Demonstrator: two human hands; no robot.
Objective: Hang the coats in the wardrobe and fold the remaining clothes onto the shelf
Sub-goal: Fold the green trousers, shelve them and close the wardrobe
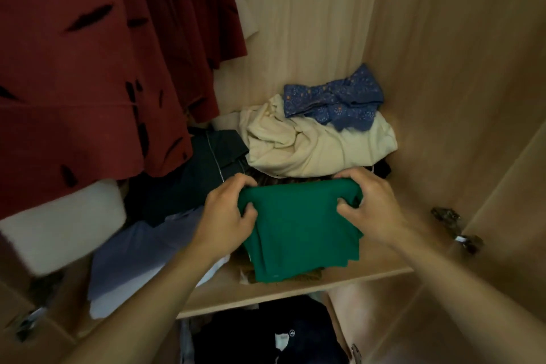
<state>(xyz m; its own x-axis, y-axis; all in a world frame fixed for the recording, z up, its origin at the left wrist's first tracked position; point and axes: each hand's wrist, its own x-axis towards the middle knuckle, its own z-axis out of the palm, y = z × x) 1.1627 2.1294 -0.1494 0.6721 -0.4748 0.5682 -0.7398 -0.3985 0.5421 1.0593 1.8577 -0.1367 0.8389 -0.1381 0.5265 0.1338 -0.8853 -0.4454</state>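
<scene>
A folded green garment (298, 227) sits at the front of the wooden wardrobe shelf (266, 289), on top of a mustard-coloured piece that shows only at its lower edge. My left hand (227, 213) grips its far left corner, and my right hand (369, 204) grips its far right corner. Behind it lie a crumpled cream garment (316, 145) with a blue patterned cloth (336, 100) on top. A dark jacket with a zip (204, 168) and a pale lilac garment (147, 248) lie to the left. A dark red dress with black marks (88, 68) hangs at the upper left.
The wardrobe's back panel (310, 23) and right side wall (458, 68) close in the shelf. A door hinge (455, 224) is fixed on the right. A white blurred object (65, 224) hangs or stands at the left. Dark clothes (266, 334) lie below the shelf.
</scene>
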